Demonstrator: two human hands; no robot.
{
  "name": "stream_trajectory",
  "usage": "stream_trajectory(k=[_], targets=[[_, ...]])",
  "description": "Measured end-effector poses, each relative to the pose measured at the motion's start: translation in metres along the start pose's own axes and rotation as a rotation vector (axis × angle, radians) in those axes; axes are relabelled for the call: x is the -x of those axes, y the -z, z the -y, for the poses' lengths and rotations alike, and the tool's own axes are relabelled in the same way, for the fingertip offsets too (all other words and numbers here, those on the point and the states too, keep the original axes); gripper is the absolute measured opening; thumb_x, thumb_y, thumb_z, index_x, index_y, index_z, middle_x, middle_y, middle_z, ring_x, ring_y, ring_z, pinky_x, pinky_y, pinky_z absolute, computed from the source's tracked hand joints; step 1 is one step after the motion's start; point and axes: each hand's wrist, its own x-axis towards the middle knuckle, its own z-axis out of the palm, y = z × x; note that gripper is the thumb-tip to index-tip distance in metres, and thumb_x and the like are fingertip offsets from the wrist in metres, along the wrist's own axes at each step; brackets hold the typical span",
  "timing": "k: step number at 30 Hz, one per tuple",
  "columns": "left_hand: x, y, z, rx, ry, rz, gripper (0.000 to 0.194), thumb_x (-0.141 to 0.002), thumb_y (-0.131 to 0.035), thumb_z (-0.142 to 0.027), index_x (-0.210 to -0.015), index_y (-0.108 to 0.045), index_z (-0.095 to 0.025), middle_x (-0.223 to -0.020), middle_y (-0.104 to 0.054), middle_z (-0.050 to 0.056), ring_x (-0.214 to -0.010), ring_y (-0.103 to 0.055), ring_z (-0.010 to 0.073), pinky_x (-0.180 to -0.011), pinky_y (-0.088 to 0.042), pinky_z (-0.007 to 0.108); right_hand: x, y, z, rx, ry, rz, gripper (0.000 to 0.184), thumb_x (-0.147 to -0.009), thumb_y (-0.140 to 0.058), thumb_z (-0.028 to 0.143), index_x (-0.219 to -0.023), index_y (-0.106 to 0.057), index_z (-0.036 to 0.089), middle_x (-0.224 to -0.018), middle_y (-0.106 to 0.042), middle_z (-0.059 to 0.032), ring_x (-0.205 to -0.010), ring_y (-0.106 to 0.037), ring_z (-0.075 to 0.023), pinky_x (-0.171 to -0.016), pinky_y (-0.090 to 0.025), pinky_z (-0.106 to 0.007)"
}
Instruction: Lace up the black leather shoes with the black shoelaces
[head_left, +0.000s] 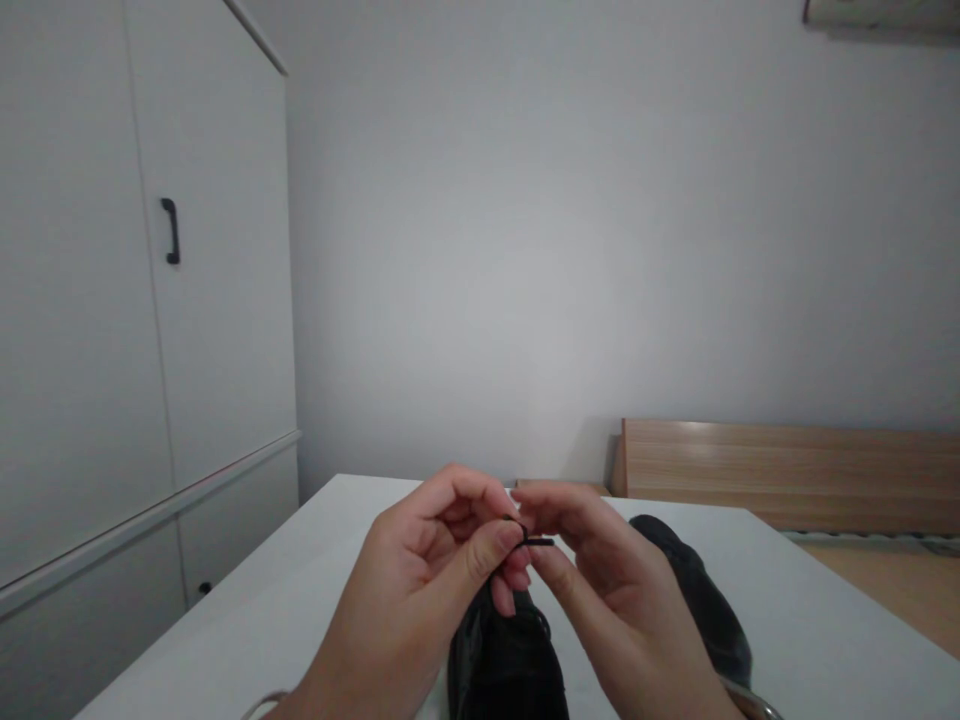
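Near six o'clock in the view, a black lace [541, 542] is pinched between thumb and forefinger of the left hand [420, 595], its tip pointed to three o'clock. The right hand [611, 575] is held curled at the tip; whether it is gripped cannot be told. Below, a shoe [516, 665] is seen; toward four o'clock, a second shoe [694, 600] is set on the table [285, 610].

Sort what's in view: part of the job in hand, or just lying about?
In the job:
left hand, pinching black cord
right hand, at the cord
black shoe, below the hands
white table

Just around:
second shoe, partly behind right hand
white cabinet
wooden board
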Motion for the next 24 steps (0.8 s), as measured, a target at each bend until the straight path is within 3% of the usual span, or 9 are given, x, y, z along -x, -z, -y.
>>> stream_trajectory(k=[3,7,10,14,17,24], targets=[[-0.001,0.0,-0.001,-0.038,-0.026,-0.011,0.025,-0.081,-0.08,-0.038,-0.08,-0.065,-0.018,-0.065,-0.065,0.0,-0.055,-0.061,0.0142,-0.053,-0.053,0.024,-0.004,0.002,0.001,-0.046,-0.107,0.079,0.009,-0.095,-0.062,0.025,-0.091,-0.07,0.024,-0.082,-0.072,0.0005,-0.077,-0.066,-0.0156,-0.073,-0.052,-0.027],[-0.008,0.012,0.005,-0.096,-0.052,0.003,0.021,-0.086,-0.073,-0.036,-0.093,-0.068,-0.017,-0.068,-0.064,0.0,-0.061,-0.061,0.0149,-0.058,-0.051,0.025,-0.002,0.01,-0.001,-0.06,-0.143,-0.027,0.014,-0.096,-0.064,0.037,-0.089,-0.066,0.025,-0.088,-0.07,-0.0002,-0.088,-0.065,-0.0168,-0.08,-0.051,-0.027],[-0.015,0.036,0.018,-0.234,-0.031,0.012,0.027,-0.093,-0.066,-0.042,-0.101,-0.068,-0.016,-0.066,-0.058,-0.003,-0.061,-0.055,0.0129,-0.062,-0.046,0.024,0.005,0.02,-0.011,-0.239,-0.269,-0.098,0.023,-0.096,-0.064,0.048,-0.09,-0.063,0.025,-0.084,-0.071,0.0002,-0.087,-0.068,-0.0183,-0.085,-0.054,-0.031],[-0.018,0.078,0.047,-0.236,0.108,0.065,0.048,-0.088,-0.064,-0.066,-0.089,-0.06,-0.018,-0.061,-0.041,-0.008,-0.051,-0.035,0.0089,-0.047,-0.028,0.02,0.021,0.036,-0.037,-0.472,-0.383,-0.242,0.026,-0.088,-0.074,0.049,-0.088,-0.065,0.025,-0.071,-0.064,0.0039,-0.069,-0.063,-0.014,-0.075,-0.054,-0.029],[-0.009,0.104,0.068,-0.227,0.232,0.063,0.054,-0.084,-0.063,-0.074,-0.086,-0.053,-0.02,-0.061,-0.036,-0.01,-0.05,-0.019,0.008,-0.044,-0.013,0.02,0.031,0.049,-0.056,-0.507,-0.441,-0.355,0.03,-0.08,-0.083,0.047,-0.083,-0.067,0.021,-0.063,-0.055,0.0045,-0.058,-0.051,-0.0104,-0.058,-0.046,-0.023],[0.014,0.144,0.085,-0.315,0.286,0.049,0.054,-0.087,-0.059,-0.074,-0.086,-0.054,-0.02,-0.057,-0.03,-0.01,-0.051,-0.017,0.0092,-0.046,-0.012,0.021,0.032,0.079,-0.066,-0.438,-0.504,-0.408,0.033,-0.076,-0.086,0.046,-0.079,-0.07,0.017,-0.055,-0.037,0.0077,-0.05,-0.027,-0.0073,-0.047,-0.023,-0.022]])
